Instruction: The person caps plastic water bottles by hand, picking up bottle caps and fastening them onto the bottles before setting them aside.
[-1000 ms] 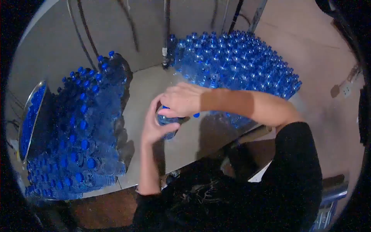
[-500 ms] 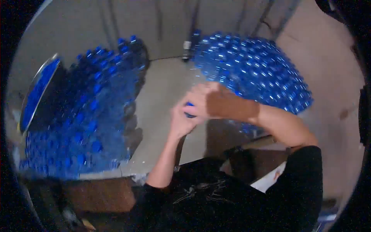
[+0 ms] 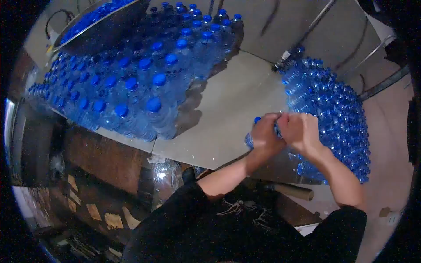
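My left hand [image 3: 266,135] is closed round a clear plastic bottle; its blue cap [image 3: 257,119] and part of its ribbed body [image 3: 249,140] show at the hand's left side. Pressed close against it, my right hand [image 3: 299,131] has its fingers curled in. Something bluish and shiny [image 3: 277,129] shows between the two hands, but fingers cover most of it. Both hands are over the front right part of the pale table [image 3: 232,96]. Just right of them stand many clear blue bottles [image 3: 337,114], apparently without caps.
Many blue-capped bottles [image 3: 131,83] stand packed on the table's left side. Behind them is a large metal-rimmed bowl [image 3: 98,22] of loose blue caps. A cardboard tube [image 3: 294,191] lies below the table edge, and a dark bar [image 3: 386,82] juts in at right.
My view has swung left, so the table and bottles appear further right. My hands are still together; a blue cap now shows left of my left hand rather than between the hands.
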A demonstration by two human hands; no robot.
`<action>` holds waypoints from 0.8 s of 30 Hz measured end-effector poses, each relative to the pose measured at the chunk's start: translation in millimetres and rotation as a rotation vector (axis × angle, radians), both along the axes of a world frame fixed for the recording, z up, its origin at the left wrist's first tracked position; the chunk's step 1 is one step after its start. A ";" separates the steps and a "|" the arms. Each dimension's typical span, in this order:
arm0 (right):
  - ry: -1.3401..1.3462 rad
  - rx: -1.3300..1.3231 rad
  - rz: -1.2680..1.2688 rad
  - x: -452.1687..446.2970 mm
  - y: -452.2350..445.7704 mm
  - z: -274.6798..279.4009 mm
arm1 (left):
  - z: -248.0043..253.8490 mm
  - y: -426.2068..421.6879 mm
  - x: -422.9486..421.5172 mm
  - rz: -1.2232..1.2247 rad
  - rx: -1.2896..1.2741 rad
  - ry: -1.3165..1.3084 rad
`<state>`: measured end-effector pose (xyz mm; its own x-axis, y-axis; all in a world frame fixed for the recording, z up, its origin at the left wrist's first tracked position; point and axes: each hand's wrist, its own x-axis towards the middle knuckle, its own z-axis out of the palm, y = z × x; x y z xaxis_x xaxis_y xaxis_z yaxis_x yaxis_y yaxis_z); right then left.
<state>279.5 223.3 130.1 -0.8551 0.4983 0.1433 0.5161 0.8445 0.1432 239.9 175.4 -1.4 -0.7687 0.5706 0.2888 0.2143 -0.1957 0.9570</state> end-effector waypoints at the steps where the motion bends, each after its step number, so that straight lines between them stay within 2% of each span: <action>1: -0.019 0.036 0.012 2.4 -2.8 6.5 | 0.2 2.6 -4.6 -0.021 -0.041 0.008; 2: -0.024 0.074 0.054 2.3 -7.6 9.6 | -2.5 4.3 -7.0 -0.005 0.016 0.066; 5: -0.236 0.226 0.087 0.5 0.4 -1.9 | -11.9 9.3 -1.7 0.027 -0.103 0.131; 7: -0.218 0.220 0.002 -3.8 -1.3 1.6 | 0.5 1.2 -6.7 0.004 0.043 0.027; 10: -0.015 0.082 0.106 -23.4 -17.7 16.2 | 21.7 -20.8 -43.1 -0.003 0.006 0.005; 12: -0.004 -0.226 0.182 -48.6 -15.0 24.5 | 1.8 6.9 -65.8 0.141 0.048 -0.009; 13: 0.138 -0.409 0.304 -62.8 -0.5 18.5 | 19.4 -6.9 -79.5 0.138 0.045 -0.014; 14: 0.111 -0.394 0.356 -81.1 -3.6 28.7 | 33.9 -37.0 -96.0 0.122 0.042 -0.020; 15: 0.135 -0.400 0.405 -98.2 3.2 26.1 | 34.1 -47.1 -98.1 0.265 0.006 -0.019; 16: 0.158 -0.374 0.419 -119.0 7.3 16.0 | 26.7 -66.0 -104.9 0.412 0.063 0.062; 18: 0.171 -0.413 0.426 -154.7 10.4 12.5 | -17.7 -70.0 -106.2 0.553 0.023 0.219; 21: 0.276 -0.351 0.440 -209.9 15.5 -6.9 | -42.3 -68.9 -135.5 0.187 -0.276 0.214; 24: 0.521 -0.446 0.425 -225.9 14.3 -16.8 | -47.3 -49.9 -172.8 0.344 -0.210 0.247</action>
